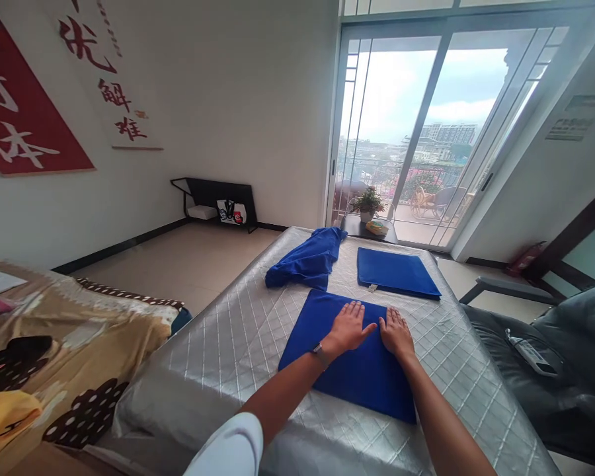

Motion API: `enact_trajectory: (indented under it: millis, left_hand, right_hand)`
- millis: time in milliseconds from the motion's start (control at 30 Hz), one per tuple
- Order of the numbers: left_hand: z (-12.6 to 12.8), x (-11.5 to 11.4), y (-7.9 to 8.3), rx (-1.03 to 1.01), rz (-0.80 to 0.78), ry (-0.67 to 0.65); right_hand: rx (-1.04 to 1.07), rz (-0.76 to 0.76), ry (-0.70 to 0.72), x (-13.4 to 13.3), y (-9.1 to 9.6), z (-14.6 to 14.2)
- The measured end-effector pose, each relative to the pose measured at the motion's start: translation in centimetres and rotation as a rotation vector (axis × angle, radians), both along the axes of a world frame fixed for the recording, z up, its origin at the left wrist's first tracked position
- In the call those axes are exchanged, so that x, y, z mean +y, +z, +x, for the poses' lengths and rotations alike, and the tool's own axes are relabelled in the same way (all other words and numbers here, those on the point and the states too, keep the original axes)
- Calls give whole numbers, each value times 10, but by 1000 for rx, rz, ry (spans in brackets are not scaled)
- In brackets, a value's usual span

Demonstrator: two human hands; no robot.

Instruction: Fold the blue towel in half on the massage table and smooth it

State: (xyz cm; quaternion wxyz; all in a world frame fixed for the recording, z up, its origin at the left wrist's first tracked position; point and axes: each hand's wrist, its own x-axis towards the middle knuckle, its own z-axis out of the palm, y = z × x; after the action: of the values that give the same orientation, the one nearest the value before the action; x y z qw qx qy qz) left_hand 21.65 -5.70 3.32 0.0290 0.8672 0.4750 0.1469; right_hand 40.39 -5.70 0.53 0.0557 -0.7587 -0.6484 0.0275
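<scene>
Folded blue cloth point(364, 380) toward the table point(228, 347)'s near edge is just touched by left hand point(350, 326) and right hand point(397, 335), nothing gripped, fingers flat.

Red banner point(27, 109) "体", white scroll point(110, 82) "解难"

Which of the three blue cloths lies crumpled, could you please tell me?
The far-left blue cloth; the far-right cloth and near cloth lie flat and rectangular.

The single head-worn camera looks forward and down from close above the silver-covered table point(218, 350), facing the sliding glass doors point(418, 129) well beyond it
</scene>
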Motion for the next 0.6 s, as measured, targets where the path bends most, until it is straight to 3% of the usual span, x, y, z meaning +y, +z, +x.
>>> enact_trajectory:
  millis: [100, 200, 300, 500, 600]
  left_hand:
    - [44, 15, -4, -22, -22, -74]
    - [44, 24, -15, -25, -80, 8]
    - [7, 32, -22, -25, -98, 106]
    - [-94, 50, -22, 15, -108, 364]
    - [-118, 57, -25, 36, -128, 403]
  right_hand:
    - [-15, 0, 20, 0, -1, 1]
    - [-14, 0, 15, -1, -2, 2]
    - [-2, 15, 7, 0, -1, 1]
    - [18, 14, -1, 0, -2, 1]
    - [15, 6, -6, 0, 0, 0]
